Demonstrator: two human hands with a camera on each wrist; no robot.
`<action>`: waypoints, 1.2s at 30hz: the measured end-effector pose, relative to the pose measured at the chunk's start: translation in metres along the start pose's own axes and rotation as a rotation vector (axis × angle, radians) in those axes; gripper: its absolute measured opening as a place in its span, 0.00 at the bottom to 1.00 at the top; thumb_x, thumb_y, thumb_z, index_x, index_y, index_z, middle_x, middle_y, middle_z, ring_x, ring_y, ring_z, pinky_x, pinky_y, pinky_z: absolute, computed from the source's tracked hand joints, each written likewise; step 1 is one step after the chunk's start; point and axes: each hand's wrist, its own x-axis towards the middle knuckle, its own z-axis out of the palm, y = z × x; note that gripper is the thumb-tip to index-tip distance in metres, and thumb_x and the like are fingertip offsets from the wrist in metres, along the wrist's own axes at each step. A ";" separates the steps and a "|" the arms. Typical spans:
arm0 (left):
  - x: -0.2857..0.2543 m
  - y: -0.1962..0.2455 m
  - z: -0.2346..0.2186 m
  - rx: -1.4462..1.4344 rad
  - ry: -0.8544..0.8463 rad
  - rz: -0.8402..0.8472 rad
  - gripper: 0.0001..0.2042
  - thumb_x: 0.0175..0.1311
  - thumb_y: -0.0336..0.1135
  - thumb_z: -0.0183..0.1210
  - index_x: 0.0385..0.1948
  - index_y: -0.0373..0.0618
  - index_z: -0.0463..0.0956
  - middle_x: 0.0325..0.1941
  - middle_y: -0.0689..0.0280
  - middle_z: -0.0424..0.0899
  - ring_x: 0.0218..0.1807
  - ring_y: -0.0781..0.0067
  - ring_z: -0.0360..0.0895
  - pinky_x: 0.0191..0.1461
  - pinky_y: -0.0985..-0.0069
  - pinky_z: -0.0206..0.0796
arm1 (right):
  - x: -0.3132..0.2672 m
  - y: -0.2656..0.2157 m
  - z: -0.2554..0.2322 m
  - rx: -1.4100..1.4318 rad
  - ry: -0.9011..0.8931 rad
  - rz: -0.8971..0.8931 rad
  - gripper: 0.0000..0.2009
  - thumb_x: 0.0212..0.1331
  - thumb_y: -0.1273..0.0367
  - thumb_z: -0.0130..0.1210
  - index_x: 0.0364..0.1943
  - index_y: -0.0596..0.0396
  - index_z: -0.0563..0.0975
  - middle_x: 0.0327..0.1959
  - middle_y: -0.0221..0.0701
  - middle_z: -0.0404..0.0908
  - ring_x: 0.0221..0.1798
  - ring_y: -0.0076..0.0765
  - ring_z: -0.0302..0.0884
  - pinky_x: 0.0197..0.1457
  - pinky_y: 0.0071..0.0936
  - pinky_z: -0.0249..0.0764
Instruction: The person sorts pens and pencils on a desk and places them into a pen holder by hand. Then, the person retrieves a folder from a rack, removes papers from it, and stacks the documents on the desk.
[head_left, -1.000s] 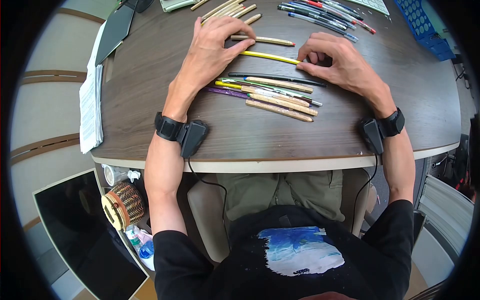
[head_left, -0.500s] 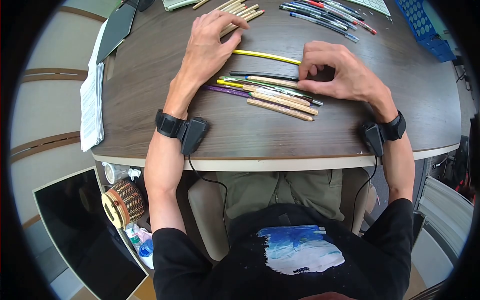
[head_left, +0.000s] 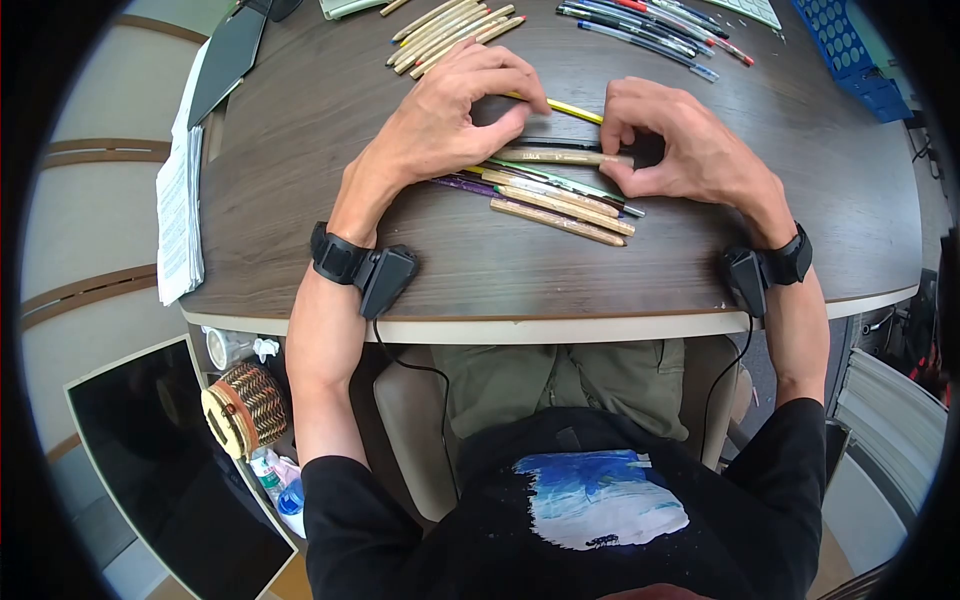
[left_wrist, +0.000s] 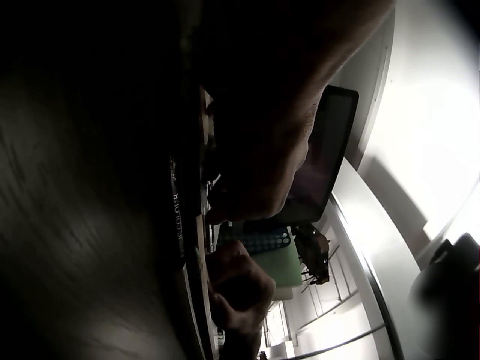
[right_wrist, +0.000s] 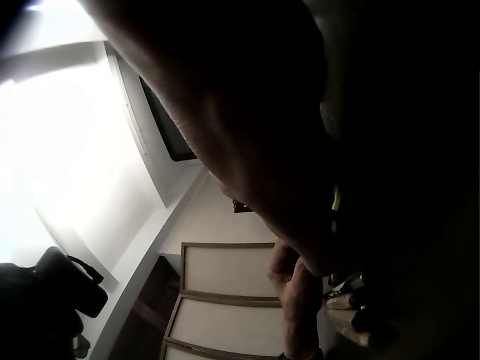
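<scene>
In the head view my right hand [head_left: 685, 140] pinches the right end of a plain wooden pencil [head_left: 560, 157] between thumb and fingertips. My left hand [head_left: 455, 115] arches above the pencil's other end, its fingers bent loosely and nothing seen between thumb and fingertips. Behind the hands lies a yellow pencil [head_left: 572, 109], its left part hidden by the left fingers. A black pencil [head_left: 565, 143] lies just beyond the pinched one. Closer to me is a group with a green pencil [head_left: 570, 182], a purple pencil [head_left: 463, 184] and several wooden pencils [head_left: 560, 221].
Several wooden pencils [head_left: 450, 35] lie together at the back left, and a bunch of pens [head_left: 650, 40] at the back middle. A blue perforated basket [head_left: 850, 60] stands at the back right. Stacked papers [head_left: 180, 220] line the left edge of the table [head_left: 300, 260].
The left hand has left the back-left pencils, where it put a red-tipped one, and come back toward me. The right hand let go of the yellow pencil and now pinches a wooden one.
</scene>
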 end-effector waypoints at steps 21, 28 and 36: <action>0.000 -0.006 0.001 0.024 0.054 -0.014 0.09 0.75 0.31 0.64 0.52 0.49 0.88 0.57 0.67 0.87 0.63 0.65 0.82 0.69 0.63 0.75 | 0.003 0.031 -0.005 -0.144 0.300 0.169 0.09 0.70 0.64 0.69 0.48 0.51 0.87 0.29 0.24 0.76 0.30 0.23 0.66 0.34 0.28 0.68; -0.003 -0.006 0.003 0.224 0.007 -0.017 0.11 0.76 0.42 0.65 0.50 0.52 0.91 0.64 0.68 0.85 0.72 0.63 0.75 0.82 0.52 0.57 | 0.005 0.033 0.001 -0.131 0.372 0.071 0.10 0.70 0.64 0.69 0.49 0.52 0.88 0.33 0.27 0.82 0.34 0.27 0.77 0.39 0.32 0.77; -0.006 -0.011 0.008 0.281 0.092 -0.056 0.13 0.76 0.44 0.66 0.55 0.54 0.91 0.61 0.65 0.86 0.69 0.62 0.76 0.79 0.58 0.58 | 0.003 0.022 -0.001 -0.095 0.258 -0.002 0.09 0.68 0.64 0.71 0.41 0.55 0.87 0.33 0.28 0.82 0.36 0.31 0.79 0.42 0.33 0.78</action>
